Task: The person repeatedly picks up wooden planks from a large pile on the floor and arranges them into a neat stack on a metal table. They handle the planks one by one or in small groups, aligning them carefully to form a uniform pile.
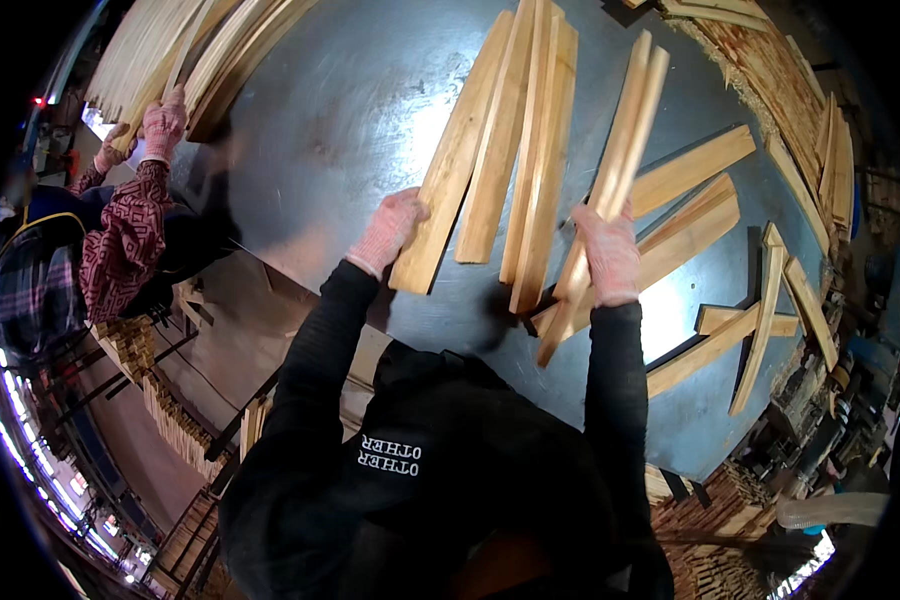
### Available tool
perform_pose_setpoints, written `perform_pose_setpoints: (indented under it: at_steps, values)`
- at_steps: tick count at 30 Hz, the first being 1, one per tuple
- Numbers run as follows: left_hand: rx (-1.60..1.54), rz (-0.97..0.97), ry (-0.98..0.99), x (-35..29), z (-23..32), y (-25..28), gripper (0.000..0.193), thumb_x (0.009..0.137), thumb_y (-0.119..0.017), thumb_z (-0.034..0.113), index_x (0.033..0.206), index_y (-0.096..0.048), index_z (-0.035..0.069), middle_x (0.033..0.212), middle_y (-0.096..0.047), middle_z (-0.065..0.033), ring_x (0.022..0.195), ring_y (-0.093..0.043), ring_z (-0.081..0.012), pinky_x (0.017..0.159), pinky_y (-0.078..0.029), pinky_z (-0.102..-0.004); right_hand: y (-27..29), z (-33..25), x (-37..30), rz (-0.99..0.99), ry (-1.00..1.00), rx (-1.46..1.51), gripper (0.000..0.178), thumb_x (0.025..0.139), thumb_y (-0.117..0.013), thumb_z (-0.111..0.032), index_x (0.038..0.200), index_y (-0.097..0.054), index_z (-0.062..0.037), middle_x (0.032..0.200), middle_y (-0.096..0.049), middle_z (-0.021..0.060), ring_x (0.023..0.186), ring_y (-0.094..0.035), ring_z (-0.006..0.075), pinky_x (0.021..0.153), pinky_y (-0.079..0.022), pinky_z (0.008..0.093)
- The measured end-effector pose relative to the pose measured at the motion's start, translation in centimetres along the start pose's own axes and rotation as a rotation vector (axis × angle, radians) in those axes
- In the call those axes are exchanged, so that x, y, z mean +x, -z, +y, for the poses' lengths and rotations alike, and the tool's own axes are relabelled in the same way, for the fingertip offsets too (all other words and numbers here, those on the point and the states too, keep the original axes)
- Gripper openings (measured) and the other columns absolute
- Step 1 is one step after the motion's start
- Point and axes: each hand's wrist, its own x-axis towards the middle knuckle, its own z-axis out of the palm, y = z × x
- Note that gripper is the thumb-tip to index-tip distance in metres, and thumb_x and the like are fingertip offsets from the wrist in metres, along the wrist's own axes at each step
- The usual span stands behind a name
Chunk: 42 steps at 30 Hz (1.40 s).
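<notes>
Pink knit gloves cover both my hands. My left hand (392,228) is closed at the left edge of the leftmost wooden board (460,150); some fingertips are hidden at that edge. Further long boards (545,150) fan out to its right, lying nearly lengthwise away from me. My right hand (608,250) is closed around a pair of narrow wooden strips (625,140), which slant up to the far right. Beneath and beside that hand lie more loose boards (685,235), pointing to the right.
The grey metal table (340,120) bears crossed wood pieces (760,310) at its right side. A large chipboard-like panel (745,70) lies at the far right. At the far left, a co-worker's gloved hands (163,125) hold boards by a stack (160,50). Stacked wood (155,390) stands lower left.
</notes>
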Motion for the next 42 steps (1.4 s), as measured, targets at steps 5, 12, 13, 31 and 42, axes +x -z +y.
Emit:
perform_pose_setpoints:
  at_steps: [5,12,13,31,42]
  values:
    - [0.623,0.480,-0.224,1.4,4.9,-3.0,0.045,0.087,-0.055,0.015,0.129,-0.056,0.000,0.110,-0.067,-0.0270,0.103,-0.063,-0.0422,0.091,-0.051,-0.0466,-8.0,0.4,-2.2,0.183,0.133,-0.823,0.128,0.068,-0.089,-0.036,0.159,-0.006,0.0005,0.143,-0.046,0.0323,0.124,-0.056,0.0379,0.103,-0.048,0.0399]
    - [1.165,0.233,-0.315,-2.1,8.6,-9.2,0.098,0.079,-0.076,0.036,0.152,-0.026,-0.006,0.135,-0.054,-0.0301,0.119,-0.058,-0.0427,0.102,-0.046,-0.0459,-4.0,1.0,-2.7,-0.037,-0.029,-0.020,0.116,0.071,-0.086,-0.014,0.158,-0.011,0.0019,0.142,-0.049,0.0259,0.126,-0.054,0.0359,0.104,-0.047,0.0355]
    - [1.180,0.280,-0.322,-1.8,7.9,-10.1,0.101,0.079,-0.076,0.036,0.153,-0.021,-0.006,0.134,-0.055,-0.0298,0.118,-0.059,-0.0419,0.102,-0.046,-0.0451,-3.0,2.8,-2.8,-0.028,0.014,0.180,0.111,0.072,-0.084,-0.010,0.158,-0.014,0.0024,0.138,-0.054,0.0239,0.121,-0.058,0.0344,0.101,-0.049,0.0349]
    - [1.103,0.289,-0.104,-4.1,5.2,-18.2,0.092,0.077,-0.073,0.019,0.154,-0.024,0.005,0.145,-0.037,-0.0294,0.116,-0.055,-0.0451,0.092,-0.051,-0.0505,3.1,7.9,-5.9,-0.542,0.014,1.129,0.078,0.076,-0.079,-0.032,0.137,-0.047,0.0038,0.117,-0.062,0.0178,0.104,-0.064,0.0341,0.096,-0.053,0.0426]
    - [-0.018,-0.155,-0.136,-1.8,0.8,-13.7,0.085,0.076,-0.080,0.016,0.147,-0.036,0.002,0.125,-0.059,-0.0116,0.113,-0.058,-0.0204,0.101,-0.048,-0.0337,1.4,9.8,-3.0,-0.460,-0.012,0.866,0.043,0.083,-0.075,-0.018,0.118,-0.063,0.0048,0.108,-0.071,0.0156,0.103,-0.069,0.0230,0.094,-0.055,0.0330]
